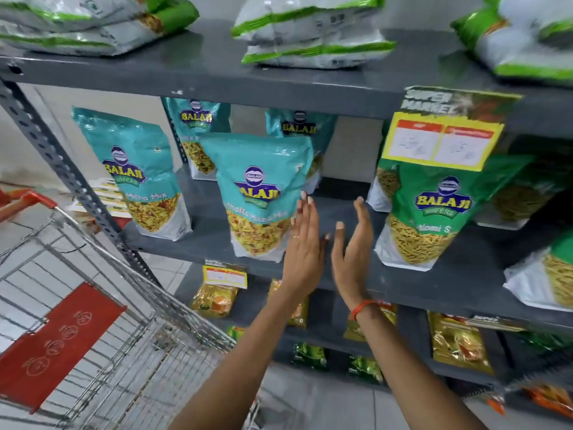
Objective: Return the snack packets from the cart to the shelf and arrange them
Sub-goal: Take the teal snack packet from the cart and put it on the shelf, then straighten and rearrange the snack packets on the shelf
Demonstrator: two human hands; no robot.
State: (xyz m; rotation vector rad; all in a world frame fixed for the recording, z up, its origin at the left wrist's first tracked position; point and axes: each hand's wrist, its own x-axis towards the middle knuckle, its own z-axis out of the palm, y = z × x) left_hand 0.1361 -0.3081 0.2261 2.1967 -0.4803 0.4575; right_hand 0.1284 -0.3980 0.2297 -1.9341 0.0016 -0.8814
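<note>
Cart (102, 305) nearest, wire basket cut off by frame edge. Left hand (305, 243) flat, fingers spread, against teal packet (259, 197) standing on shelf (341, 218); right hand (353, 243) open, empty. Price tag (440, 141) writing blurred.

Both hands are raised flat and empty, palms facing each other, before the middle shelf (347, 209). The left hand (305, 243) touches the right edge of an upright teal packet (259, 193); the right hand (353, 246) stands just beside it, apart from the green packet (431, 212) under a yellow price tag (440, 141). A wire cart (102, 305) sits at lower left.
</note>
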